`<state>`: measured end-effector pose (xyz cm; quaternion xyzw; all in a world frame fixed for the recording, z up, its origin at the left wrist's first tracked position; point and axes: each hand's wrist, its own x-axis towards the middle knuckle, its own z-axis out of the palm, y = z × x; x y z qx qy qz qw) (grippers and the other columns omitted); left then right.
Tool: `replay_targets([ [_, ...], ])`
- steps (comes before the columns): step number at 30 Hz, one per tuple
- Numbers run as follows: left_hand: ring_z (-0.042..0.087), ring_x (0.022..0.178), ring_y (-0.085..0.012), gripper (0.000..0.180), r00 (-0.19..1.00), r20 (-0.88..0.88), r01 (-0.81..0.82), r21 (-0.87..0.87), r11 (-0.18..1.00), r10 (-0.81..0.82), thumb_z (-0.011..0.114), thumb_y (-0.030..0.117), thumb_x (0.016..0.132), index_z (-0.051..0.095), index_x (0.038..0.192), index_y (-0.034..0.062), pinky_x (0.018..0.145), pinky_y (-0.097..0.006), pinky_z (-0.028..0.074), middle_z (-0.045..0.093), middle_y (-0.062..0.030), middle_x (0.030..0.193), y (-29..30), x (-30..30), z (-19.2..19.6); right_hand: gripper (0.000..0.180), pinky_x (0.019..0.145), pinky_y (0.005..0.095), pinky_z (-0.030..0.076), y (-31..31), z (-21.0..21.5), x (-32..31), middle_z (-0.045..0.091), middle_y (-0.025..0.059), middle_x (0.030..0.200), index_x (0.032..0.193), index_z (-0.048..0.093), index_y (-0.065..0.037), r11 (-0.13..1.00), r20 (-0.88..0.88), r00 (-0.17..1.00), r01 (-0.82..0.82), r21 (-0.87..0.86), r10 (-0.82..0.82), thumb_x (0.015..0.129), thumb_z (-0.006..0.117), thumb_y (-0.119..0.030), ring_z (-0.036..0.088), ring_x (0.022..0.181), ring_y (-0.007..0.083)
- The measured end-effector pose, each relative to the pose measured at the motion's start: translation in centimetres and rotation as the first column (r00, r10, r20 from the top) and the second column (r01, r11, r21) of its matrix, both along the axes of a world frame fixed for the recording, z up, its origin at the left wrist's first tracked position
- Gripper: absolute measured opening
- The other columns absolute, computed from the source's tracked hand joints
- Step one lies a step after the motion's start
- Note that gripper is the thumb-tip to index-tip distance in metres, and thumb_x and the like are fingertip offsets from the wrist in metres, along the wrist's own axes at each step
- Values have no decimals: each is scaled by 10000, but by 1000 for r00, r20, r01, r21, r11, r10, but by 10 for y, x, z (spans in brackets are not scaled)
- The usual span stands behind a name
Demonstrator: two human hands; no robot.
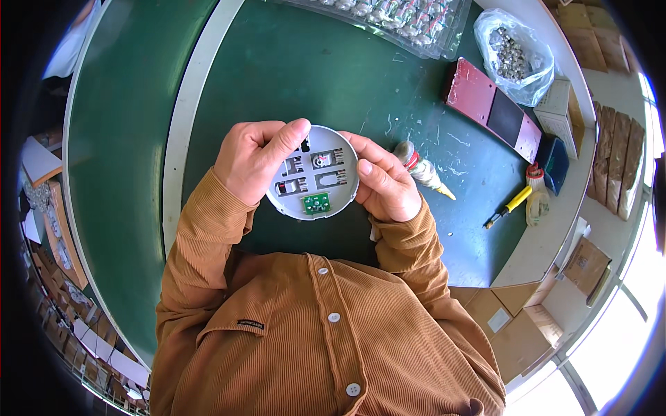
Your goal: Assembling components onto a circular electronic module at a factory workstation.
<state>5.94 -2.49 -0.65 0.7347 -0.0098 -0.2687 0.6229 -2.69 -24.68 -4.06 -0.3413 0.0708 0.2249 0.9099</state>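
Between my two hands is a round, light grey plastic housing [313, 184], its inner side facing up. Metal contacts and small parts sit in its slots, and a small green circuit board [316, 203] lies at its near edge. My left hand [258, 156] grips the far left rim, thumb on top over a small black part. My right hand [388, 182] holds the right rim between the thumb and the bent fingers. The fingertips under the housing are hidden. Just right of my right hand lies a glue bottle [424, 170] with a yellow nozzle.
On the green table [277, 76] stand a clear tray of small parts [416, 24] at the back, a bag of metal pieces [512, 55] and a red block with a black pad [494, 111]. A yellow-handled tool [517, 200] lies at right. Cardboard boxes [517, 333] stand beyond the edge.
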Motion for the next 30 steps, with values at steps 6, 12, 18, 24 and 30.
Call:
replay_targets([
  [6,336,556,-83,558,1000,-14,3,-2,1000,-3,681,361,1008,483,591,48,521,-260,320,408,41,572,1,1,-2,533,1022,417,560,0,3,1,555,299,1410,1535,329,105,1000,0,1000,-6,-4,6,1072,464,-121,643,1220,359],
  [12,338,559,-81,565,999,-1,38,46,998,-38,680,373,1008,478,590,52,523,-259,318,407,42,574,0,3,5,529,1025,420,558,-1,1,0,554,299,1411,1535,331,104,1000,10,1000,-12,-14,12,1073,456,-123,640,1225,358],
  [18,336,560,-79,564,1000,1,7,19,1000,-7,678,386,1007,494,596,47,523,-260,316,411,43,575,1,1,2,504,966,322,568,0,2,1,600,209,1369,1543,358,69,1000,3,1000,-4,16,4,1090,473,-122,663,1126,233],
  [24,342,559,-76,552,1000,12,27,32,999,-28,680,390,1005,532,610,34,520,-255,321,424,41,576,-1,2,7,499,974,333,567,2,7,1,592,219,1377,1544,350,75,1000,8,1000,8,29,-9,1094,455,-113,661,1136,244],
  [30,361,562,-70,542,999,-27,23,18,1000,-23,683,396,1002,569,626,22,517,-246,330,440,38,577,0,1,10,498,985,344,565,1,6,0,583,228,1387,1546,341,80,999,0,1000,3,35,-3,1094,442,-102,658,1152,259],
])
